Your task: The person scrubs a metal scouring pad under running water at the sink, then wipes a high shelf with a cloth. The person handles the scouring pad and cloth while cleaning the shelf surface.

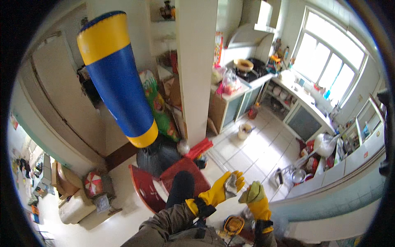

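Observation:
Both my hands wear long yellow rubber gloves with dark straps at the wrists. My left hand (233, 186) is held out over the floor with its fingers extended. A crumpled grey-white thing (230, 183), perhaps a cloth, lies in its palm. Just right of it, my right hand (259, 202) grips a folded green cloth (253, 192). The two hands are close but apart. Below them, near my body, is a yellow and black object (233, 224), too unclear to name. My dark-clothed leg (182, 188) is in front of a red chair (197, 176).
A blue and yellow inflatable column (117, 83) rises at left above a black plastic bag (157, 156). A white pillar (196, 71) borders the kitchen. A bucket (244, 131) stands on the tiles. Pots (298, 176) lie at right. A pan (243, 65) sits on the stove.

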`<state>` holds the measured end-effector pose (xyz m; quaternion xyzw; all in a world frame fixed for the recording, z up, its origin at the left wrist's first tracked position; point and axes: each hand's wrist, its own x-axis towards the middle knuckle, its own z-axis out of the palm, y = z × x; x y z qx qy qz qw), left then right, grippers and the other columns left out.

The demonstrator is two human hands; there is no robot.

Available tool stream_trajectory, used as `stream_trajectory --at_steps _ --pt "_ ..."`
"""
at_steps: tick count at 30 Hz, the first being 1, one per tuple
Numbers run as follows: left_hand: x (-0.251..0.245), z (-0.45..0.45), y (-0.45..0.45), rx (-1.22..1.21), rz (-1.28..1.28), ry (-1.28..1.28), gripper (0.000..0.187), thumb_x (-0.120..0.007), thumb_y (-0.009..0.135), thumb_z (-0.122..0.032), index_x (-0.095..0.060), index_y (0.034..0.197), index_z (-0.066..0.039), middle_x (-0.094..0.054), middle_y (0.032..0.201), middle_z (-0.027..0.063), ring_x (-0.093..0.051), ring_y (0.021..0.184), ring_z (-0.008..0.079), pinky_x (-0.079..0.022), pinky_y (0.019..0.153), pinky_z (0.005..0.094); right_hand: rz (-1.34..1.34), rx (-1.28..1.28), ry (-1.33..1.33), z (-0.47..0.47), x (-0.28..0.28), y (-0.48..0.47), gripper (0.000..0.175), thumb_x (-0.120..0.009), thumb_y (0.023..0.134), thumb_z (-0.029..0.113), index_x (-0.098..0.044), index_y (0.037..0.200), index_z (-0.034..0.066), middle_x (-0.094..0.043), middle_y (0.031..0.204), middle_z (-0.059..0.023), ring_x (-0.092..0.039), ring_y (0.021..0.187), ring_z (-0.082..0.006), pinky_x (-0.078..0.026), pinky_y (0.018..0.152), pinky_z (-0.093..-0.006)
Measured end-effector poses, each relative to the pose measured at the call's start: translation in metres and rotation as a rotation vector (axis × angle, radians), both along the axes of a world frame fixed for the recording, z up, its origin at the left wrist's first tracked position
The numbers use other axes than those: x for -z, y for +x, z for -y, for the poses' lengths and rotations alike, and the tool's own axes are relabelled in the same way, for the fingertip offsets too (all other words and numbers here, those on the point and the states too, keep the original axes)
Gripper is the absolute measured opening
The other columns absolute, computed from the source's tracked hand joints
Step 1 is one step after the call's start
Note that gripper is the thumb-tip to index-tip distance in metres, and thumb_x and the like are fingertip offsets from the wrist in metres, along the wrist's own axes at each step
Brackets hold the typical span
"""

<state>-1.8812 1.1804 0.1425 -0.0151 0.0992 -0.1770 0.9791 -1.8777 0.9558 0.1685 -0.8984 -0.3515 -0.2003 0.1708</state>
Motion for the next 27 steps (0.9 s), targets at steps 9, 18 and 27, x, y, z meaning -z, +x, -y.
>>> stream_trajectory --at_steps 9,18,27 --pt "0.007 -0.073 0.059 -0.147 0.011 -0.11 0.045 -0.056 0.111 -0.03 -0.061 0.144 0.0 -0.068 0.142 0.0165 -0.062 0.134 0.0366 -0.043 0.124 0.0544 -0.453 0.014 0.343 -0.057 -0.029 0.085 0.028 -0.075 0.089 0.008 -0.052 0.105 0.0064 -0.058 0.094 -0.0128 -0.061 0.087 -0.0387 -0.055 0.078 -0.0475" --pt "0.01 -0.187 0.111 -0.323 0.087 -0.164 0.045 -0.06 0.109 -0.036 -0.067 0.138 -0.002 -0.071 0.138 0.012 -0.063 0.133 0.0329 -0.043 0.123 0.052 -0.242 -0.071 0.18 -0.106 0.008 0.134 0.03 -0.079 0.087 0.014 -0.058 0.107 0.0051 -0.064 0.097 -0.0146 -0.064 0.091 -0.0416 -0.056 0.078 -0.0476" --pt "0.032 -0.354 0.181 -0.522 0.057 -0.053 0.042 -0.065 0.106 -0.037 -0.071 0.135 -0.008 -0.076 0.127 0.0099 -0.069 0.122 0.0323 -0.054 0.107 0.0503 -0.453 -0.2 0.364 -0.267 -0.061 0.261 0.039 -0.084 0.086 0.016 -0.059 0.113 0.006 -0.063 0.1 -0.0137 -0.065 0.089 -0.0361 -0.056 0.075 -0.0432"
